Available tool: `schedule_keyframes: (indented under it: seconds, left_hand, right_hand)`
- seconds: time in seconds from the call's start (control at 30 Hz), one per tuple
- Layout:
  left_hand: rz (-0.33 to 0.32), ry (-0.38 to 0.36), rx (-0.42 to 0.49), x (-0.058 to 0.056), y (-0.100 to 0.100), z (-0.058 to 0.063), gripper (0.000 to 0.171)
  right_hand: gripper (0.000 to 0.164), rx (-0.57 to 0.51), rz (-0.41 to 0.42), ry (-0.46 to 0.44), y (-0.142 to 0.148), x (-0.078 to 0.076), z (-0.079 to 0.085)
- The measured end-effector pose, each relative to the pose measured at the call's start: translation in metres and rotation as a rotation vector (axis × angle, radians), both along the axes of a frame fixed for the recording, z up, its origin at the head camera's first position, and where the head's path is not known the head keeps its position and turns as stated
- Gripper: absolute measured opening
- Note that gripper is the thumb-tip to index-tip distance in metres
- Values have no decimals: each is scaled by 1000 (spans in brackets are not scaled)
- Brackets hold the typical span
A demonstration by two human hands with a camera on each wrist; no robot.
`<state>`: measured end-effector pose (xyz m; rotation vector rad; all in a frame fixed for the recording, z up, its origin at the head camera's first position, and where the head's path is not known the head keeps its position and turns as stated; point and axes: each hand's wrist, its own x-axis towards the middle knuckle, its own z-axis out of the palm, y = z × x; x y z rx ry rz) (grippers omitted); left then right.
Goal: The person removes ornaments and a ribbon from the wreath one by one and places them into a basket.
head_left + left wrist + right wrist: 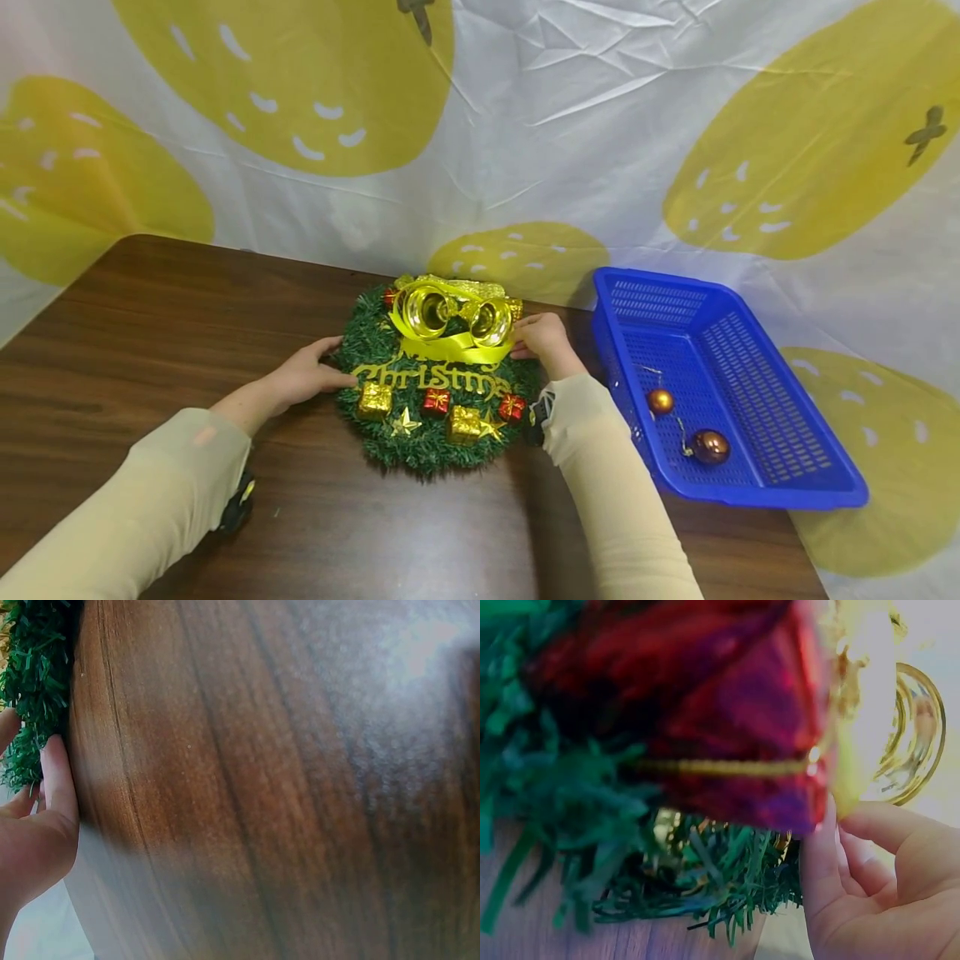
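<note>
A green tinsel Christmas wreath [427, 454] lies on the brown wooden table, bearing gold lettering, red and gold gift boxes and gold stars. Two gold bells [491, 322] with a yellow ribbon [457, 348] sit on its upper part. At the wreath's left edge, my left hand [303, 375] holds the greenery between thumb and fingers, as the left wrist view also shows. My right hand [546, 337] is at the upper right, beside the right bell. In the right wrist view its thumb and forefinger pinch the ribbon next to a red gift box [735, 720].
A blue plastic basket [750, 350] stands on the right, close to my right forearm. Inside lie an orange bauble [660, 402] and a brown bauble [710, 447]. Behind the table [187, 333] hangs a white cloth [525, 125] with yellow fruit shapes.
</note>
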<state>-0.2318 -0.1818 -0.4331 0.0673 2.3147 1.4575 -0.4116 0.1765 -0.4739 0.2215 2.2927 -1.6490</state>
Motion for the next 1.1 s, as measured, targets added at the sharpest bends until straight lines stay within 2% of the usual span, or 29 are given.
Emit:
schedule_keyframes:
  seconds: [0.07, 0.1, 0.17, 0.27, 0.37, 0.63, 0.87, 1.1]
  left_hand:
    - [-3, 1, 1, 0, 0, -1, 89]
    - [-4, 0, 3, 0, 0, -1, 88]
    - [-7, 0, 7, -1, 0, -1, 88]
    - [-5, 0, 10, -1, 1, 0, 88]
    - [-3, 1, 6, 0, 1, 1, 88]
    - [-5, 0, 4, 0, 1, 0, 89]
    - [4, 6, -8, 0, 3, 1, 89]
    - [3, 8, -5, 1, 3, 2, 90]
  right_hand:
    - [23, 47, -20, 11, -17, 35, 41]
    - [23, 70, -34, 15, -20, 36, 44]
    - [29, 124, -64, 8, -31, 60, 72]
    - [30, 129, -79, 29, -33, 72, 87]
    - [28, 133, -106, 72, -31, 74, 93]
    - [27, 138, -242, 147, -29, 71, 101]
    - [30, 45, -302, 163, -27, 74, 118]
    - [32, -44, -319, 183, -31, 79, 141]
